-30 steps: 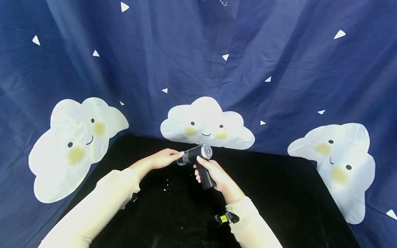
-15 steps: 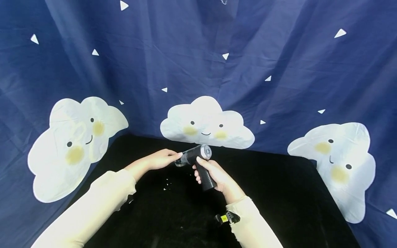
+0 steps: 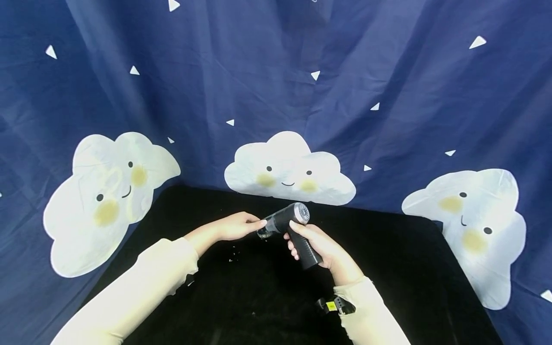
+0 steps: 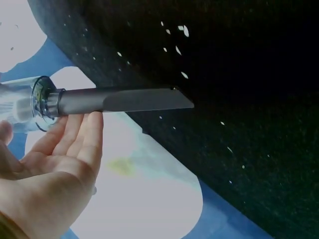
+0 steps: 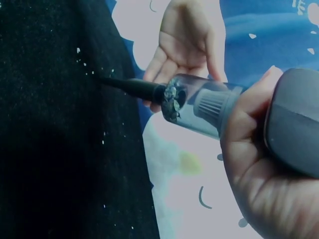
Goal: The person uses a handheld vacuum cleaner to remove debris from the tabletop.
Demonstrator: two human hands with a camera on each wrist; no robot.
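Note:
My right hand (image 3: pixel 322 247) grips the black handle of a small handheld vacuum (image 3: pixel 288 220), held above the black table (image 3: pixel 388 268). Its clear dust cup (image 5: pixel 194 107) holds grey debris, and a thin black nozzle (image 4: pixel 124 100) points down-left toward white crumbs (image 3: pixel 233 254) on the cloth. My left hand (image 3: pixel 239 226) is flat with straight fingers (image 4: pixel 82 137) lying under the joint of nozzle and cup. In the right wrist view the left hand (image 5: pixel 184 40) shows palm-up behind the nozzle (image 5: pixel 130 87), and my right hand (image 5: pixel 254 169) wraps the vacuum body (image 5: pixel 294 119).
A dark blue curtain with white smiling clouds (image 3: pixel 289 167) hangs round the back and sides of the table. More white specks (image 4: pixel 177 40) are scattered over the cloth near the nozzle tip. A black strap with a yellow tag (image 3: pixel 334 305) sits on my right wrist.
Both hands and the vacuum have shifted a little to the right and slightly nearer. The grips look the same.

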